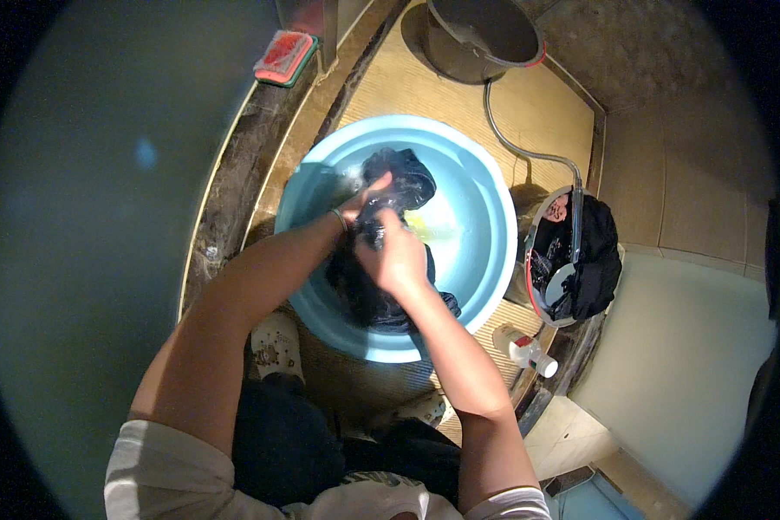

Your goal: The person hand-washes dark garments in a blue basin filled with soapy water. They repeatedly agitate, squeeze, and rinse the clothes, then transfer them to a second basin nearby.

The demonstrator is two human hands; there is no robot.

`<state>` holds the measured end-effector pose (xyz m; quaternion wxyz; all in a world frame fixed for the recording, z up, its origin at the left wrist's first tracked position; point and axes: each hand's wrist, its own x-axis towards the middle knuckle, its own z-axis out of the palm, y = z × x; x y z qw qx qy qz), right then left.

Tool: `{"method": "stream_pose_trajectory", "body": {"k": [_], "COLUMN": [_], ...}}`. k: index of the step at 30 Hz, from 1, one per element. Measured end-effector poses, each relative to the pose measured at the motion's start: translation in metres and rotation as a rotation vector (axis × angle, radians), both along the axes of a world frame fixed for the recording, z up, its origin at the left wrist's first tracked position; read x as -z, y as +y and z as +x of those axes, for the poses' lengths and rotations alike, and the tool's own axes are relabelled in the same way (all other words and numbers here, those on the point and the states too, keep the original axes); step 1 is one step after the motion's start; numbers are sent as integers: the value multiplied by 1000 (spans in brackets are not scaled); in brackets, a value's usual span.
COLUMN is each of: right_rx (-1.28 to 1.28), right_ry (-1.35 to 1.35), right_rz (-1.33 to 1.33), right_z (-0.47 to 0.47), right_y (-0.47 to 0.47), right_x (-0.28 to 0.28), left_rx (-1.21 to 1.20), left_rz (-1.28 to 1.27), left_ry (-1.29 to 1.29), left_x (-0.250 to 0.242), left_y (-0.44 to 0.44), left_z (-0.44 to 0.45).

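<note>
A light blue plastic basin (487, 260) stands on the ribbed floor in front of me. Wet dark clothing (406, 179) lies in it, part of it lifted between my hands. My left hand (363, 198), with a thin band at the wrist, grips the cloth from the left, its thumb pointing up. My right hand (396, 253) is closed around a bunched part of the same cloth, just below and to the right. More of the dark fabric spreads under my forearms in the lower part of the basin. Something yellowish shows beside the cloth at the basin's middle.
A dark bucket (452, 55) stands beyond the basin. Right of the basin, another bucket (531, 279) holds black clothing (598, 253) and a shower hose (526, 153) end. A bottle with a white cap (526, 351) is at lower right. Scrubbing pads (286, 57) lie on the left ledge (234, 162).
</note>
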<state>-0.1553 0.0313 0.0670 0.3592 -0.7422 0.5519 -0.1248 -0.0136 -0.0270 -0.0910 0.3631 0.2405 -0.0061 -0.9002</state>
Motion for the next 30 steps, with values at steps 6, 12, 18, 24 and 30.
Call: {"method": "stream_pose_trajectory", "body": {"k": [6, 12, 18, 24, 30], "right_rx": [1, 249, -184, -103, -85], "right_ry": [-32, 496, 412, 128, 197], "right_rz": [-207, 8, 375, -301, -101], "right_z": [5, -70, -103, -63, -73], "right_y": [4, -30, -41, -77, -28], "right_x": [-16, -16, -38, 25, 80], "left_rx": [161, 380, 445, 862, 979], "left_rz": [-397, -662, -811, -1330, -1385], "left_ry": [-414, -1501, -1967, -2106, -2052], "left_x": [-10, -111, -145, -82, -56], "left_y": [15, 14, 23, 51, 72], "left_z": [-1, 23, 7, -50, -38]}}
